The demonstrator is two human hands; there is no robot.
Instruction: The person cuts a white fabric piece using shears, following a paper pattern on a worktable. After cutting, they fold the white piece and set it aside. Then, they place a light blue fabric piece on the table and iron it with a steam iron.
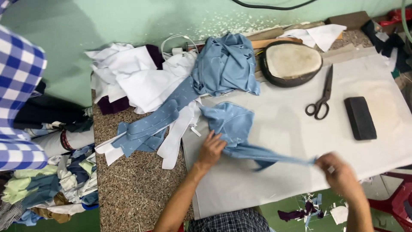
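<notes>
A light blue fabric piece (pixel 234 124) lies on the white padded board (pixel 292 129). My left hand (pixel 211 149) presses down on its lower left part. A narrow end of the same piece stretches to the right, and my right hand (pixel 339 172) pinches that end, pulling it taut just above the board. The motion blurs my right hand.
Black scissors (pixel 321 96) and a black rectangular block (pixel 359 117) lie on the board's right. A padded oval form (pixel 291 62) sits behind. Piles of white cloth (pixel 137 79) and blue cloth (pixel 225 64) cover the speckled counter (pixel 133 189). Scraps fill the floor at left.
</notes>
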